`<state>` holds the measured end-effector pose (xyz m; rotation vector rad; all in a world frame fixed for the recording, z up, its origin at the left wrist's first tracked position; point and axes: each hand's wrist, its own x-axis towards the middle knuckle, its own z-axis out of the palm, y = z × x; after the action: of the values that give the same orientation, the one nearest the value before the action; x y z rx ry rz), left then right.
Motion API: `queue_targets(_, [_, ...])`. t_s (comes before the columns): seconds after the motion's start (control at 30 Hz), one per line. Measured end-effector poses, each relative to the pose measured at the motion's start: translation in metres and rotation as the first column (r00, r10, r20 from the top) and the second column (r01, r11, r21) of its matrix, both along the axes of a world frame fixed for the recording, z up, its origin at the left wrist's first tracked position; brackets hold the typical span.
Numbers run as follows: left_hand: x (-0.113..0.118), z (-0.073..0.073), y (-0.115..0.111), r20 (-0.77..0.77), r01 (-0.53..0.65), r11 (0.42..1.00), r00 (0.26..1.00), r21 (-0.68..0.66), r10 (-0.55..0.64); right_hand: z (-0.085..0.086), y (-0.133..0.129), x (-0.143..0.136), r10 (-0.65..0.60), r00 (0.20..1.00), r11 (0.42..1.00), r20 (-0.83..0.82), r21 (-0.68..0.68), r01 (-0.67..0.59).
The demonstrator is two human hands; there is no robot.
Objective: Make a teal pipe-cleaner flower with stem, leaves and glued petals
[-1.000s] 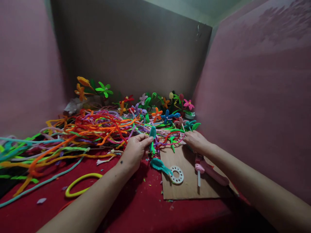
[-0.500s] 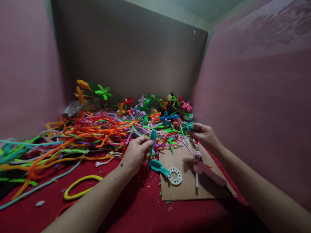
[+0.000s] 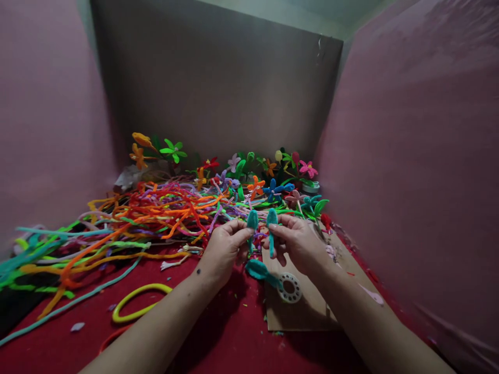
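My left hand (image 3: 228, 246) pinches a teal fuzzy petal (image 3: 252, 220) upright between thumb and fingers. Close beside it, my right hand (image 3: 300, 241) grips a second teal petal (image 3: 272, 218), also upright, with a small gap between the two. Just below my hands lie more teal petals (image 3: 257, 269), their stems reaching onto a white ring with holes (image 3: 290, 288). This ring rests on a brown board (image 3: 307, 311), which my right forearm partly covers. A teal flower (image 3: 311, 202) sits behind my right hand.
A big heap of colourful pipe cleaners (image 3: 156, 213) spreads over the red cloth (image 3: 218, 332) at left. Finished flowers (image 3: 273, 191) line the back. A yellow ring (image 3: 136, 301) lies front left. Pink walls (image 3: 421, 156) stand at both sides.
My right hand has moved left from the teal flower at the back right and now holds a teal petal beside the left one. The view has shifted slightly.
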<state>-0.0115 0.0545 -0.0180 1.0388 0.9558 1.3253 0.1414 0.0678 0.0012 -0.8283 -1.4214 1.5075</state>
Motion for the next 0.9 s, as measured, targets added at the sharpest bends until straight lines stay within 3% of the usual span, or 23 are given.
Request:
queue_targets(0.23, [0.004,0.006,-0.006,-0.031,-0.031,0.998,0.999,-0.057,0.03,-0.009,-0.001,-0.007,-0.14,0.99,0.99,-0.011,-0.029,0.139])
queue_targets(0.47, [0.009,0.011,-0.011,-0.099,-0.04,0.998,0.994,-0.039,0.036,-0.005,-0.008,-0.011,-0.209,0.978,0.976,-0.003,-0.057,0.209])
queue_targets(0.7, [0.006,0.002,-0.007,-0.007,-0.017,0.999,1.0,-0.039,0.017,-0.002,-0.009,-0.011,-0.203,0.979,0.976,-0.004,-0.078,0.202])
queue_targets(0.9, [0.0,0.008,-0.007,0.125,0.008,0.999,0.992,0.047,-0.014,-0.007,-0.01,-0.008,-0.213,0.973,0.976,0.083,-0.027,0.216])
